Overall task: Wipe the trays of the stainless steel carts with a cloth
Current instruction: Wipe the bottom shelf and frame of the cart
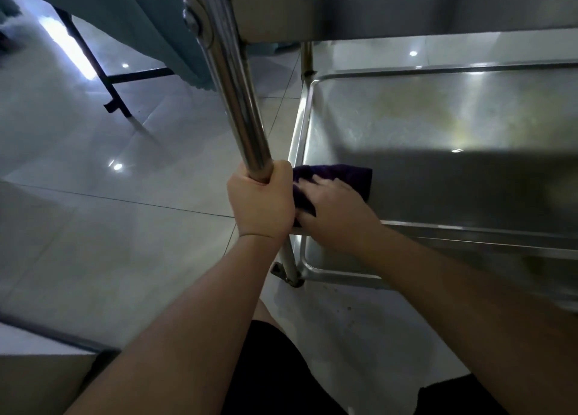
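The lower tray [438, 126] of a stainless steel cart fills the right of the view, dull and streaked with a yellowish stain in its middle. A dark purple cloth [350, 176] lies flat in the tray's near left corner. My right hand [331, 214] presses on the cloth with straight, spread fingers. My left hand [261, 202] grips the cart's shiny upright post [237, 95], fingers curled round it. The upper tray [375, 4] hangs overhead at the top of the view.
Pale glossy floor tiles [109, 211] spread to the left and below the cart. A black metal frame leg [115, 79] under a teal drape [140, 14] stands at the upper left. My knee in dark shorts [269, 352] is below the tray corner.
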Motion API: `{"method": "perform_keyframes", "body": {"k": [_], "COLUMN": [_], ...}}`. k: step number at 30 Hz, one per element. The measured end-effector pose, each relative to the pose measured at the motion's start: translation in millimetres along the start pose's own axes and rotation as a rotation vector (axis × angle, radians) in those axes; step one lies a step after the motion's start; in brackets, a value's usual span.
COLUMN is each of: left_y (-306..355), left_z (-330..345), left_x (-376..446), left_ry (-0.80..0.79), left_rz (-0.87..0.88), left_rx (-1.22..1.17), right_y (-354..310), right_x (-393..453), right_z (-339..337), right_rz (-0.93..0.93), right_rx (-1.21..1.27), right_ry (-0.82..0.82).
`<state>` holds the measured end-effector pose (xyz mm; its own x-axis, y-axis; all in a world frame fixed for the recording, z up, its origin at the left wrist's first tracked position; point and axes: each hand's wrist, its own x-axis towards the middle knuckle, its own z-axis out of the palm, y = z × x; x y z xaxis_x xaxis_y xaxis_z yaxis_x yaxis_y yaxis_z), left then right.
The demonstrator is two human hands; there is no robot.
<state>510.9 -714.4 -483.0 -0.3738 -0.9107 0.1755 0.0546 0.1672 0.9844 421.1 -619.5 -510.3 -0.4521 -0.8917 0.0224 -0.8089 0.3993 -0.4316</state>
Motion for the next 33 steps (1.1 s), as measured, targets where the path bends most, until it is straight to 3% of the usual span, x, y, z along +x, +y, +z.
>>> {"method": "perform_keyframes", "body": {"k": [5,10,18,22,24,29,33], "left_y": [5,11,14,-7,-20,-37,-19], "left_z": [-2,-5,-7,-27,-34,16,89], "left_x": [1,-3,-9,-34,-68,-128,-152], "left_ry": [-0.001,-0.013,0.045,0.046,0.101,-0.238,-0.481], "left_rz": [-0.057,-0.008,-0.085,0.033,0.148,0.518,0.605], "left_rx": [0.041,0.125,0.319,0.672,0.685,0.680,0.741], "right_y": [8,44,125,152,162,196,228], "right_x": [-27,-55,-117,-141,-154,-185,-214], "right_z": [-3,-14,-43,-56,-61,-74,-88], "right_rz": [-0.081,-0.135,-0.062,-0.018,-0.006,0.049,0.081], "right_rx": [-0.002,-0.055,-0.165,-0.181,-0.172,-0.204,-0.206], "right_ry": [0.018,-0.053,0.006,0.022,0.044,0.056,0.130]}}
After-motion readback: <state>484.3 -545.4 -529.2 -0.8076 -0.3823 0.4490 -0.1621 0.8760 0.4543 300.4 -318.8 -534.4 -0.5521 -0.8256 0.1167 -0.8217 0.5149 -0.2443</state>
